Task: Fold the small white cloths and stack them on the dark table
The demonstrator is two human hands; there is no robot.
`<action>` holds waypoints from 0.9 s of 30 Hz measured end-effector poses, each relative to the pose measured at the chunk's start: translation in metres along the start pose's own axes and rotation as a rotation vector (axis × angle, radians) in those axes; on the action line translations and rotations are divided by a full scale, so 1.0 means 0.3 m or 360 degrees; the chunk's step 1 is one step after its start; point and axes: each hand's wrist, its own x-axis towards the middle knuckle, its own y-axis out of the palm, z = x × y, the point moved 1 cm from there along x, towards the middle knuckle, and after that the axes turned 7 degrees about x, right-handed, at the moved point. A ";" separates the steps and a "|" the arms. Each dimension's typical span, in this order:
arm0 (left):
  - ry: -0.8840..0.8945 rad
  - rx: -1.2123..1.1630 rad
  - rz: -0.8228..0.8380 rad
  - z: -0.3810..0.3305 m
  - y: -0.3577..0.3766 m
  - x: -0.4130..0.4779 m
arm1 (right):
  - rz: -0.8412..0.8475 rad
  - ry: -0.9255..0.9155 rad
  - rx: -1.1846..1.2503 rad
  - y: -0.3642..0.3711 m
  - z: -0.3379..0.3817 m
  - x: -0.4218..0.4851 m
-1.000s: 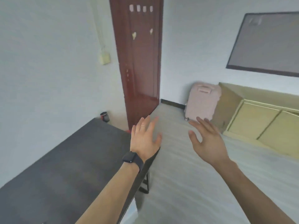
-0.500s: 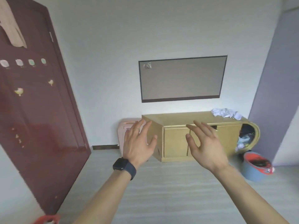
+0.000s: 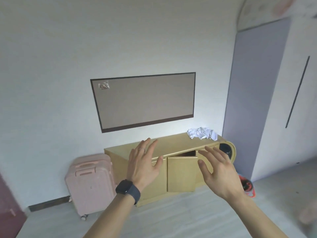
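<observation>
A crumpled pile of small white cloths [image 3: 202,133] lies on the right end of a low yellow cabinet [image 3: 173,143] against the far wall. My left hand [image 3: 143,164], with a ring and a dark watch on the wrist, is raised in front of me with its fingers spread and holds nothing. My right hand [image 3: 217,170] is raised beside it, fingers also spread and empty. Both hands are well short of the cloths. The dark table is out of view.
A pink suitcase [image 3: 90,182] stands left of the cabinet. One cabinet door [image 3: 181,174] hangs ajar. A red-rimmed bucket [image 3: 247,185] sits on the floor at the cabinet's right end. A grey wall panel [image 3: 145,101] hangs above. A dark red door [image 3: 6,201] edges the left.
My view has swung right, from the dark table and red door to the cabinet and cloths, which now look nearer. Both hands stay raised, spread and empty.
</observation>
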 end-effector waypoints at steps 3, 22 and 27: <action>0.0050 -0.0052 0.0053 -0.046 0.168 0.191 | -0.0040 0.0040 -0.0022 0.062 -0.184 0.131; -0.0153 -0.0004 0.0382 -0.071 1.321 1.284 | 0.0218 0.0313 0.0053 0.668 -1.306 1.106; -0.0211 -0.0032 0.0591 0.057 1.682 1.498 | 0.0398 0.0490 0.0019 0.965 -1.544 1.244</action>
